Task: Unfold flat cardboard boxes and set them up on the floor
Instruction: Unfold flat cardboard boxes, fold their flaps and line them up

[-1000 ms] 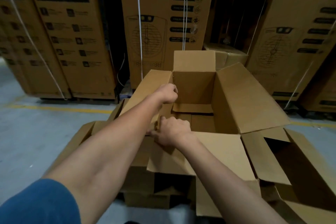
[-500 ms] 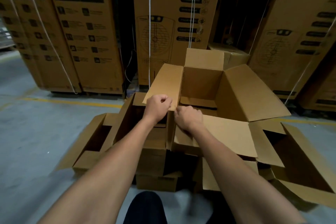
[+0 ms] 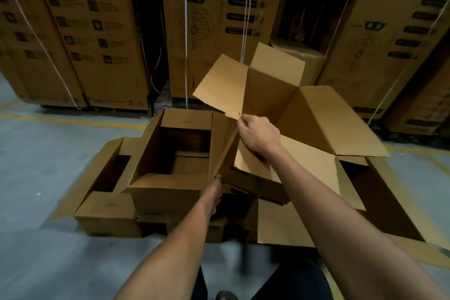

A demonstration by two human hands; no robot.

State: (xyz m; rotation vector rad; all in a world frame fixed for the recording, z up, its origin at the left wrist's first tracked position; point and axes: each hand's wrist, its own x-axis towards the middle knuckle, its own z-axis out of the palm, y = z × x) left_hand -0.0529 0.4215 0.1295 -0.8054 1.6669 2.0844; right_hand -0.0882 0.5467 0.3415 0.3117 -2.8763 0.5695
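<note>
- Since half a second ago the left hand has dropped from the flap corner to the box's lower near corner; the right hand now pinches the upper corner of the opened box, which has tilted up and right, resting above the others.
- Three more opened boxes sit on the floor — left, centre, right.
- The left hand's fingers are hidden behind cardboard — its grip cannot be told.
</note>
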